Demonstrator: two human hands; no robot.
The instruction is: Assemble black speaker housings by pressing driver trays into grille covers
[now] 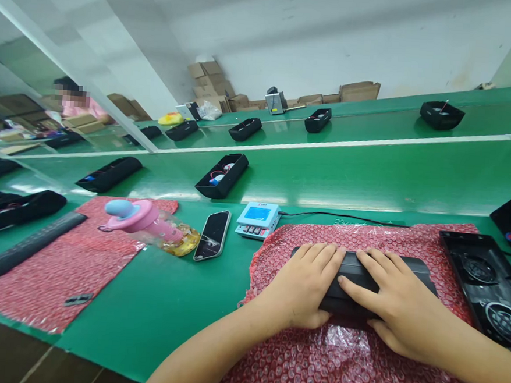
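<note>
A long black speaker housing (348,306) lies on red bubble wrap (339,372) in front of me, largely covered by my hands. My left hand (310,286) grips its left part, fingers over the top and thumb at the near side. On its right part, my right hand (399,303) holds it the same way, its index finger pointing towards the left hand. Whatever is under the palms is hidden. Close by on the right is an open black shell (485,283) with two round speaker grilles.
A light-blue tester (257,219) with a cable, a phone (212,235) and a pink-lidded bottle (152,225) stand or lie left of the wrap. Another black bar (33,245) rests on a second red sheet. Several open black housings (222,176) sit along the green line. A person (80,106) is at far left.
</note>
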